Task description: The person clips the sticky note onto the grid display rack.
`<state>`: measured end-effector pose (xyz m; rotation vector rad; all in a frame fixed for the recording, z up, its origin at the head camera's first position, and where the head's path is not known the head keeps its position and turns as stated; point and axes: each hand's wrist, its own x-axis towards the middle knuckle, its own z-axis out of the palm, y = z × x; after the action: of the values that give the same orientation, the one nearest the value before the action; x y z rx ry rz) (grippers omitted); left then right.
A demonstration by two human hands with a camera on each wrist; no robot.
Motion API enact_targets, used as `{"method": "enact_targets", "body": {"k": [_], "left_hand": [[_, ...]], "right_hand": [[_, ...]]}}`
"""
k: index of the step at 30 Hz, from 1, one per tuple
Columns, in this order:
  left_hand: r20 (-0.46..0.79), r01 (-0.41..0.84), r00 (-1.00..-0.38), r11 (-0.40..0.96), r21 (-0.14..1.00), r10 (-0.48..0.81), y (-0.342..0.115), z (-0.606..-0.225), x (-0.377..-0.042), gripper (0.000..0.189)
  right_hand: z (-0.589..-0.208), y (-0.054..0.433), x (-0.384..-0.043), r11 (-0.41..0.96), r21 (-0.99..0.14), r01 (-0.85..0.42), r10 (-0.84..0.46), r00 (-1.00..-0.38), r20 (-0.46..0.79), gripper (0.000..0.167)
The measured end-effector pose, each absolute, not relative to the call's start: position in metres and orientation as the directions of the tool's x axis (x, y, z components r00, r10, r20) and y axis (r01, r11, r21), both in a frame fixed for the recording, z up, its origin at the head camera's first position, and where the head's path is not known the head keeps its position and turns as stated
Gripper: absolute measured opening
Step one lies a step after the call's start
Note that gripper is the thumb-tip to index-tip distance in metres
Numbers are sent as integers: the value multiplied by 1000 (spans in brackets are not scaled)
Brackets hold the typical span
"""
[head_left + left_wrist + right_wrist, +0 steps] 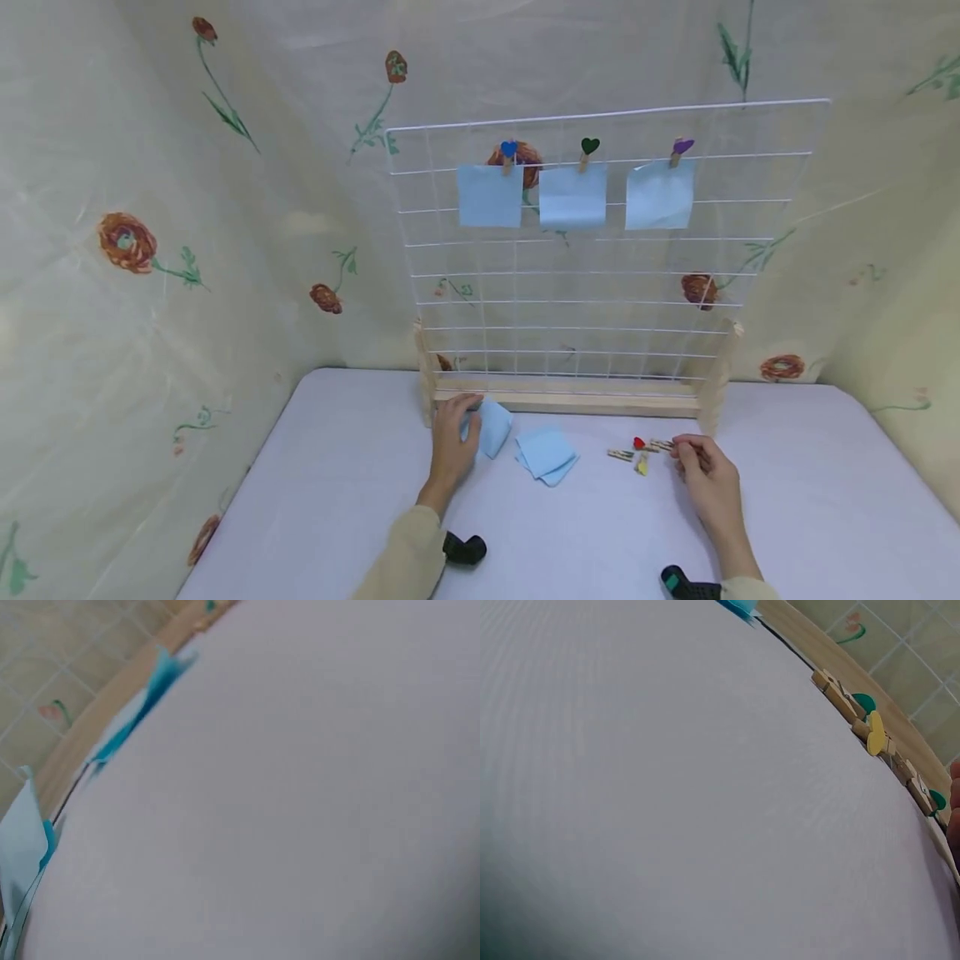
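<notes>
My left hand (453,442) reaches over a small pile of light blue paper sheets (497,427). Its fingers are bent, with a gap between thumb and forefinger where blue shows. In the left wrist view, the top blue sheet (21,840) tilts up at the edge; the hand itself is out of that view. To the right, a mini wooden clothespin (662,445) is at the fingertips of my right hand (705,475), whose thumb and forefinger pinch its end. More clothespins lie beside it, including one with a yellow heart (875,733).
A white wire grid (570,272) stands in a wooden base (570,402) at the back. Three blue sheets (572,197) hang there, clipped by heart clothespins. A second blue pile (547,456) lies on the white table (585,533). Flowered cloth (247,250) surrounds it.
</notes>
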<state>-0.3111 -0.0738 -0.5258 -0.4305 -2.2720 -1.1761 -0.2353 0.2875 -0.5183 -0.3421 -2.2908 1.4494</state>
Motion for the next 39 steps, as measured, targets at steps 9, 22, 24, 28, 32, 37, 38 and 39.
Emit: {"method": "enact_targets", "body": {"k": [9, 22, 24, 28, 32, 37, 38, 39], "left_hand": [[487, 374, -873, 596, 711, -32, -71, -526, -298, 37], [404, 284, -915, 688, 668, -14, -73, -529, -291, 45], [397, 280, -918, 696, 661, -7, -74, -528, -293, 47], [391, 276, -920, 704, 655, -3, -74, -526, -294, 48], [399, 283, -917, 695, 661, -6, -74, -528, -292, 51], [386, 272, -922, 657, 703, -32, -74, -527, -293, 62], [386, 270, -922, 651, 709, -37, -73, -526, -294, 63], [389, 270, -920, 649, 711, -42, -73, -525, -295, 63]], "right_hand": [[-518, 295, -235, 280, -960, -14, 502, -850, 158, 21], [-517, 284, -227, 342, -939, 25, 513, -842, 164, 20], [-517, 283, -228, 351, -936, 16, 506, -845, 175, 20], [-519, 281, -227, 391, -920, 2, 483, -852, 204, 20], [-522, 279, -224, 487, -873, 30, 437, -874, 214, 20], [-519, 277, -225, 531, -844, 76, 411, -894, 177, 23], [-518, 277, -226, 529, -845, 80, 409, -896, 172, 23], [-516, 276, -228, 527, -846, 78, 407, -898, 170, 23]]}}
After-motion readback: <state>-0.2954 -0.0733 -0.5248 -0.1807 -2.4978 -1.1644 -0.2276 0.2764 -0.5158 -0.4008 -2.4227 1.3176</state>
